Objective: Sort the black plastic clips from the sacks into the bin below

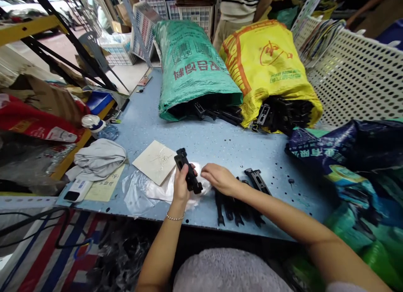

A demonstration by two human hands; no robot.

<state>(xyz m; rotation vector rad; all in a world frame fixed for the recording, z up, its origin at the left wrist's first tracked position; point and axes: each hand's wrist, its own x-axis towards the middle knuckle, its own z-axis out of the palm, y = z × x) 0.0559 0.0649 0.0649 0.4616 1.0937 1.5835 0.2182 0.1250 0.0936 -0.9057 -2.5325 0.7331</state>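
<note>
Near edge: loose parts (221,208) are heaped, partly covered by right forearm (277,212). Just left, black part (189,172) is gripped, tilted, in left hand (181,183) above plastic (135,189). Right hand (222,178) is held just beside, apart from part; fingertips are bunched, anything tiny pinched cannot be made out. Two-handed handling of one part is judged in hand; steady left grip, gap closed from right, are called for. Beyond: board (155,161) is laid on table (195,134); far side is blocked by green sack (195,61), yellow sack (264,55).
</note>
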